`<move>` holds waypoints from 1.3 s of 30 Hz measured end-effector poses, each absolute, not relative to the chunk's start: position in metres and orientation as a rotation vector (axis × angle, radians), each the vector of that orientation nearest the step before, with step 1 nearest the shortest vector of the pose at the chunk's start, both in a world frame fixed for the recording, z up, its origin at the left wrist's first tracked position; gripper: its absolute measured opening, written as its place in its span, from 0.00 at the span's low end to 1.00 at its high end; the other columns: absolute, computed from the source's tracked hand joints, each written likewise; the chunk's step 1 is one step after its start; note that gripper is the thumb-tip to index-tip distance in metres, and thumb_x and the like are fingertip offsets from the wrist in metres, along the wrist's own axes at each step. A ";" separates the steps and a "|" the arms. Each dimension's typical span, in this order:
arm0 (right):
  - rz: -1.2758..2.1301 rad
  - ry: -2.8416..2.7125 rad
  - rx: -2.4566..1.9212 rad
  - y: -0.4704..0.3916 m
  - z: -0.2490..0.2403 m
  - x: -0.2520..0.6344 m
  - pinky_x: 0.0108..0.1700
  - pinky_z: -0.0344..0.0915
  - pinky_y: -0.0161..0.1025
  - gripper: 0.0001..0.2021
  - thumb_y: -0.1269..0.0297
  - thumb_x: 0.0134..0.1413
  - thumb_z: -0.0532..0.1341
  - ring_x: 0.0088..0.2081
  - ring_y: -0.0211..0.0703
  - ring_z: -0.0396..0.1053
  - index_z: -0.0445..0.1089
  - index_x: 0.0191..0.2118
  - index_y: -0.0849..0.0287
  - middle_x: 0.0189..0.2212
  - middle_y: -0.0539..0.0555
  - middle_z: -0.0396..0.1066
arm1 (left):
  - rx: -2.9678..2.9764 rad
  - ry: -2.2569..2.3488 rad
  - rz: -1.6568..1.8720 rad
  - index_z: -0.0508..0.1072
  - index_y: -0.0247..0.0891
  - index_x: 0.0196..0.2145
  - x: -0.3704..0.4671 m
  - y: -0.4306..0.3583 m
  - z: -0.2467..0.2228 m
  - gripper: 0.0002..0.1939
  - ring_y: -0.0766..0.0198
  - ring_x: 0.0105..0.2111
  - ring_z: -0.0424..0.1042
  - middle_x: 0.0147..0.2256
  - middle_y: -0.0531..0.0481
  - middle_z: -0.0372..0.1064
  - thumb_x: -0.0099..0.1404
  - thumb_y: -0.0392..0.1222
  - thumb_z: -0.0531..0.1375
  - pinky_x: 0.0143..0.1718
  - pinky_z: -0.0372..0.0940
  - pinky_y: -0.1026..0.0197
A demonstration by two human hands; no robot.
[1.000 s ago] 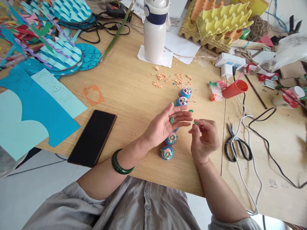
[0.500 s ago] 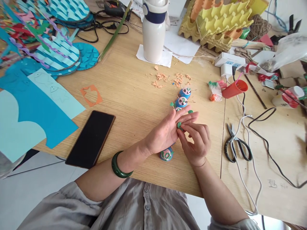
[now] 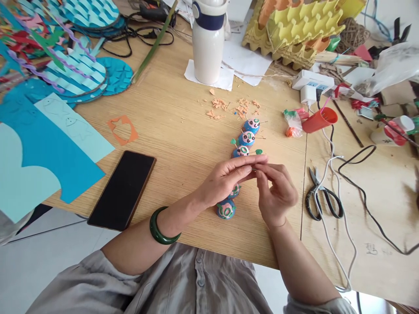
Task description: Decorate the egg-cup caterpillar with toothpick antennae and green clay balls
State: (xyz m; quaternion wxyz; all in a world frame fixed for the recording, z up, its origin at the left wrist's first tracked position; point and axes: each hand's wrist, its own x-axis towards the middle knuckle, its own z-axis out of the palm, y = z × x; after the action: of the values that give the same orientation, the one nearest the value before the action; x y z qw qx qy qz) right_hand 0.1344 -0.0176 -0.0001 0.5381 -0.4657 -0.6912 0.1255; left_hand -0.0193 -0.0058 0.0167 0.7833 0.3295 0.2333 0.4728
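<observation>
My left hand (image 3: 227, 176) is held level, thumb pressed towards the straight fingers, a dark green bangle (image 3: 159, 226) on its wrist. At its fingertips my right hand (image 3: 277, 189) pinches with thumb and forefinger. The small piece of green clay is almost wholly hidden between the two hands. Below them a row of blue clay-covered balls runs up the table: the nearest ball (image 3: 225, 209) has a pink and green top. Farther up, another ball (image 3: 242, 151) carries pins with green clay tips, such as the tip (image 3: 259, 151). The hands cover the row's middle.
A phone (image 3: 122, 189) lies left, beside blue card (image 3: 75, 168). Scissors (image 3: 322, 196) and white cable (image 3: 338, 192) are at the right. Behind them stands a red cup (image 3: 320, 120) of pins. A white bottle (image 3: 207, 52) and orange scraps (image 3: 219, 104) sit farther back.
My left hand has turned from palm up to edge-on, and its thumb has come down to its fingers. My right hand has shifted slightly right; the green clay has gone from sight between them.
</observation>
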 end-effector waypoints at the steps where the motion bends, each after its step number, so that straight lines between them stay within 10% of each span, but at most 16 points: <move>1: 0.439 -1.542 -1.122 -0.018 0.000 0.134 0.28 0.69 0.38 0.09 0.72 0.61 0.64 0.29 0.36 0.72 0.77 0.44 0.52 0.37 0.51 0.77 | 0.699 0.504 1.048 0.81 0.41 0.51 -0.019 -0.005 0.017 0.14 0.54 0.62 0.69 0.59 0.44 0.73 0.69 0.41 0.63 0.63 0.65 0.54; 8: 0.888 -1.163 -1.137 -0.016 -0.001 0.130 0.29 0.73 0.35 0.06 0.64 0.60 0.67 0.27 0.33 0.74 0.78 0.42 0.51 0.35 0.48 0.75 | 0.646 0.646 1.190 0.82 0.37 0.44 -0.020 -0.002 0.017 0.10 0.63 0.43 0.78 0.44 0.45 0.78 0.67 0.39 0.63 0.44 0.74 0.63; 13: 0.858 -1.190 -1.155 -0.016 -0.002 0.130 0.29 0.75 0.35 0.05 0.64 0.59 0.67 0.29 0.34 0.73 0.78 0.42 0.51 0.36 0.49 0.74 | 0.684 0.771 1.115 0.81 0.36 0.41 -0.023 -0.002 0.021 0.11 0.76 0.22 0.62 0.29 0.54 0.67 0.67 0.46 0.64 0.18 0.56 0.72; 25: 0.781 -1.376 -1.101 -0.021 0.000 0.131 0.35 0.73 0.35 0.11 0.70 0.59 0.67 0.44 0.40 0.69 0.80 0.43 0.45 0.39 0.51 0.66 | 0.577 0.664 0.888 0.79 0.32 0.30 -0.023 -0.002 0.020 0.14 0.81 0.17 0.56 0.27 0.53 0.69 0.59 0.47 0.71 0.16 0.53 0.73; 39: 0.969 -1.346 -0.983 -0.021 0.000 0.130 0.30 0.72 0.34 0.09 0.68 0.62 0.64 0.33 0.35 0.71 0.80 0.44 0.46 0.39 0.50 0.70 | 0.649 0.685 0.899 0.74 0.33 0.28 -0.025 -0.002 0.019 0.14 0.80 0.15 0.56 0.22 0.57 0.65 0.61 0.45 0.70 0.15 0.52 0.72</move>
State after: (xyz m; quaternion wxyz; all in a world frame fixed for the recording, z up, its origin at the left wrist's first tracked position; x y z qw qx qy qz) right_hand 0.1304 -0.0211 -0.0002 0.5704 -0.4187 -0.5734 0.4129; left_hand -0.0252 -0.0023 0.0187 0.7952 0.3020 0.3187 0.4183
